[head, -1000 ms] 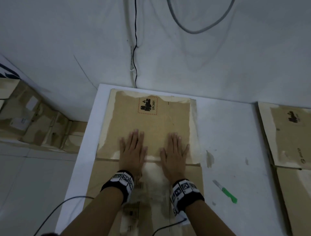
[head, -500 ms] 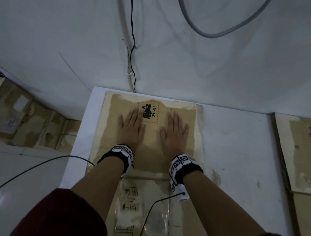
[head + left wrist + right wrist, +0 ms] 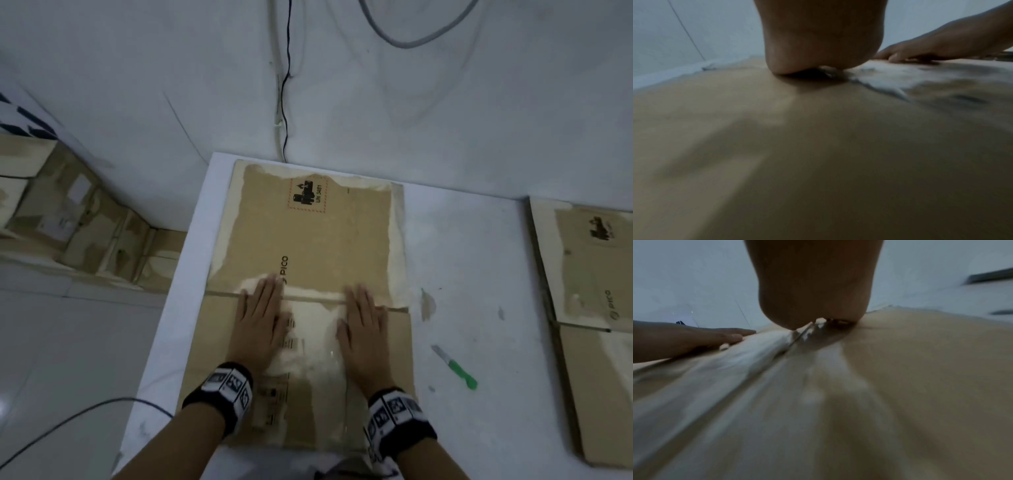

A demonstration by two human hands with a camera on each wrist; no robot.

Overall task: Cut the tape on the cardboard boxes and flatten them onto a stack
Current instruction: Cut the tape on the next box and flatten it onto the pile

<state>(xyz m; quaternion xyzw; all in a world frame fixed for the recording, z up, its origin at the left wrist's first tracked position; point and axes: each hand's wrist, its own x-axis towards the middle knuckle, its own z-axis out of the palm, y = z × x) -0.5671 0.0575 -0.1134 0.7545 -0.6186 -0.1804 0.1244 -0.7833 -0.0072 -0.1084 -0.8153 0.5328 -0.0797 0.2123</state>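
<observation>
A flattened brown cardboard box with torn pale patches lies on the white table. Both palms press flat on it near its middle fold. My left hand lies left of a torn white patch, fingers straight and together. My right hand lies right of that patch, fingers straight too. In the left wrist view the heel of my left hand bears on the cardboard, with the right hand beside it. The right wrist view shows my right hand and the blurred cardboard.
A green-handled knife lies on the table right of the box. Another flattened box lies at the table's right edge. More cardboard boxes sit on the floor at left. Cables hang on the wall behind; one cable crosses the floor.
Both hands slid back from the far panel near the printed label to the middle fold, still flat on the box. The head view pulled back, bringing the knife into sight again.
</observation>
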